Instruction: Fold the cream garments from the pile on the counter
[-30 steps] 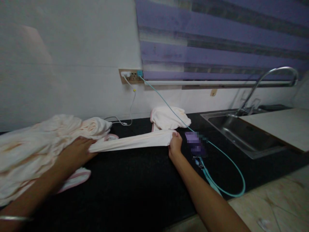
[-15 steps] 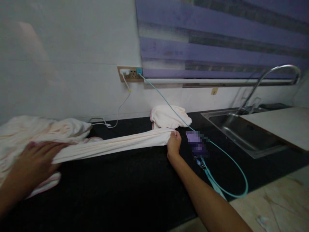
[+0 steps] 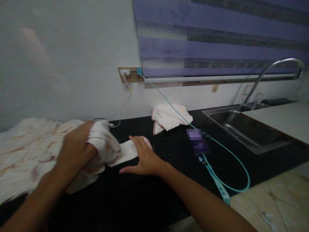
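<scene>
**Cloth fold near loose cables: snag and slip risk**

Left hand (image 3: pixel 74 146) closed, gripping a bunched part of the pale pink-and-cream fabric garment (image 3: pixel 29 154) on the black stone bench (image 3: pixel 135 196); right hand (image 3: pixel 142 158) open, flat, pressing the garment's narrow strip; risk: strip slips from under the palm and the fold goes loose; thin white charger cable (image 3: pixel 120 111) just behind could snag; teal cable (image 3: pixel 231 154) and blurred purple device (image 3: pixel 198 141) lie near the right hand.
</scene>
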`<action>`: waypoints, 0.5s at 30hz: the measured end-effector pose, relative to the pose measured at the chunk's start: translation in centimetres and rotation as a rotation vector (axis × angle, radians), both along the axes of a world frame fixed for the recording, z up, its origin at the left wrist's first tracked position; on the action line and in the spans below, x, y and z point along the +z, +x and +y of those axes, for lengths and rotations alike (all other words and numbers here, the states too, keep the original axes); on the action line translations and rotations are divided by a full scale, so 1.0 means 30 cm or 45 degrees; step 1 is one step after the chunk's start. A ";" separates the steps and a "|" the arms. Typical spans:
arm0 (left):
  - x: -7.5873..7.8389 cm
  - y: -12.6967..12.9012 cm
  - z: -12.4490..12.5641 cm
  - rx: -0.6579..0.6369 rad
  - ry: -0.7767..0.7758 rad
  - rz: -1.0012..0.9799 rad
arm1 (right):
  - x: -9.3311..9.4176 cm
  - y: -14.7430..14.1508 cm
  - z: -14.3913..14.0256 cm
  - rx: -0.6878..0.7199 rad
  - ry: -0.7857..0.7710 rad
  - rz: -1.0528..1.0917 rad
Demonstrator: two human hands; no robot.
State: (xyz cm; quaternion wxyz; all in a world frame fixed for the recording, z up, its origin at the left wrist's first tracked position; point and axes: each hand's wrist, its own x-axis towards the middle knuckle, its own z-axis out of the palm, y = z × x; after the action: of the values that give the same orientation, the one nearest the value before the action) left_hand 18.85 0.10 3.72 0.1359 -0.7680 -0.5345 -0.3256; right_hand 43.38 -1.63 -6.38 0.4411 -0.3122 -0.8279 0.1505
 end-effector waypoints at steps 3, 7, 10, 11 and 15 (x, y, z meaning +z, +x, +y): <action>-0.049 0.265 -0.013 -0.347 -0.185 0.195 | -0.023 0.008 0.020 0.129 -0.042 0.053; -0.131 0.432 0.026 -0.389 -0.236 0.278 | -0.067 0.038 0.075 0.226 -0.169 0.112; -0.158 0.422 0.044 -0.365 -0.242 0.174 | -0.074 0.045 0.096 0.122 -0.206 0.218; -0.161 0.405 0.043 -0.397 -0.240 0.167 | -0.070 0.044 0.097 0.118 -0.184 0.226; -0.159 0.324 0.038 -0.521 -0.180 0.160 | -0.038 0.045 0.093 0.169 -0.103 0.233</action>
State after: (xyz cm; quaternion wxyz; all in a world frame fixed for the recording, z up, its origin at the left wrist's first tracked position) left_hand 28.56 1.22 -1.06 0.0460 -0.8868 -0.3796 -0.2597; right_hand 44.75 1.15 -7.51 0.4909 -0.2592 -0.7963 0.2403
